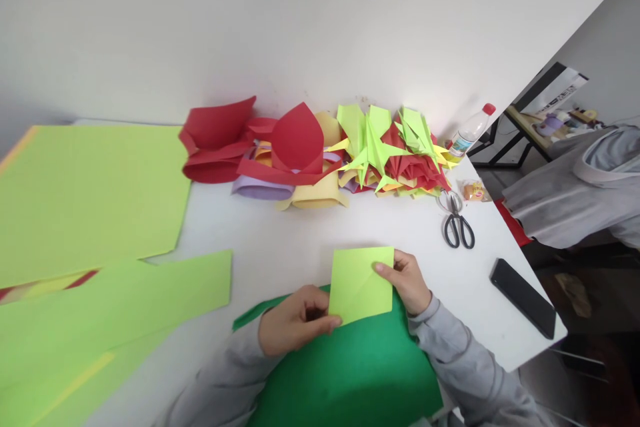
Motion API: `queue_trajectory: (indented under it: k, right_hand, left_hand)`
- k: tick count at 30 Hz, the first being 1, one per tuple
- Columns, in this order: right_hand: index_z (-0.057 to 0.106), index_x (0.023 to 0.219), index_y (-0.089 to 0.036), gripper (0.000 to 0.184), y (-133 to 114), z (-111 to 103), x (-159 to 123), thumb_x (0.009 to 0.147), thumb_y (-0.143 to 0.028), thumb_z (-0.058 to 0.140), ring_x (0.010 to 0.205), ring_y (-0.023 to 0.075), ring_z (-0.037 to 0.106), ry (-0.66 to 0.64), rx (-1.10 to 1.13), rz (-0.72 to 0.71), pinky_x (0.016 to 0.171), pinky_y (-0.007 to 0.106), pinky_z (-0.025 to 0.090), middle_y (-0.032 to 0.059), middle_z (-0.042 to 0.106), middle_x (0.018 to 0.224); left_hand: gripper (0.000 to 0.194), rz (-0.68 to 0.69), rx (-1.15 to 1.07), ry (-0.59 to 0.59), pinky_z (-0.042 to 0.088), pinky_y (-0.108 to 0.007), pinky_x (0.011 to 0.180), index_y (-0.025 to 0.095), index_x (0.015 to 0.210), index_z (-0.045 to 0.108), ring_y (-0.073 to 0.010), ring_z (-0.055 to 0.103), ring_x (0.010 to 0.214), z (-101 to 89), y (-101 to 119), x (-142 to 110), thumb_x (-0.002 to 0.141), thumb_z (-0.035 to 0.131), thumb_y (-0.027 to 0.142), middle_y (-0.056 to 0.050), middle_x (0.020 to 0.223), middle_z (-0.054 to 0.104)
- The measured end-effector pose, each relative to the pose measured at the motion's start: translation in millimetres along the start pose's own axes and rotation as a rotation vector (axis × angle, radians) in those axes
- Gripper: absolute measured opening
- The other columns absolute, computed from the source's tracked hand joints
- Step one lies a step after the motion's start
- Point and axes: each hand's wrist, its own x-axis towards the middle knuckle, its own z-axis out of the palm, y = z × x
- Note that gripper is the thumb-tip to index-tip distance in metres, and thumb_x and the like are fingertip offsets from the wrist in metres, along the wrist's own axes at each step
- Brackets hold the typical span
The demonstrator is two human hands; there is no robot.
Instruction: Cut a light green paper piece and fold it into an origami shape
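A small, nearly square piece of lime-green paper [361, 287] is held up between my two hands. My left hand [299, 321] pinches its lower left corner, thumb in front. My right hand [404, 279] grips the upper right edge, with the thumb on the front face and the other fingers behind, partly hidden. Under the paper and my forearms lies a large dark-green sheet [340, 380]. Faint diagonal marks show on the small paper.
Large lime-green sheets [100, 193] cover the left side. Along the wall stand red folded paper shapes [298, 140] and a pile of folded green paper pieces [373, 140]. Scissors [456, 223], a phone [524, 297], a wrapped snack [474, 191] and a bottle [470, 133] lie or stand rightward. Another person [580, 187] is beyond.
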Motion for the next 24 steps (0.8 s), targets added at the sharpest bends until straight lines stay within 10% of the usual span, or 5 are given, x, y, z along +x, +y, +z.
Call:
queue_trajectory:
  k: [9, 24]
  right_hand:
    - [0.075, 0.083, -0.016, 0.032, 3, 2, -6, 0.055, -0.029, 0.085, 0.070, 0.0180, 0.068, -0.076, 0.026, 0.097, 0.070, 0.033, 0.056, 0.0053, 0.075, 0.082]
    - [0.067, 0.058, -0.017, 0.018, -1, -16, 8, 0.060, -0.028, 0.081, 0.040, 0.0068, 0.043, 0.284, 0.049, -0.089, 0.042, 0.020, 0.029, -0.0050, 0.055, 0.042]
  left_hand:
    - [0.049, 0.003, 0.033, -0.022, 0.020, -0.024, 0.044, 0.016, 0.054, 0.046, -0.0077, 0.029, 0.045, 1.6, 0, 2, 0.078, 0.054, 0.059, 0.005, 0.048, 0.036]
    - [0.048, -0.019, 0.089, -0.020, 0.018, -0.024, 0.043, 0.016, 0.051, 0.047, -0.0070, 0.028, 0.044, -4.1, -2, 0, 0.077, 0.057, 0.055, 0.006, 0.046, 0.033]
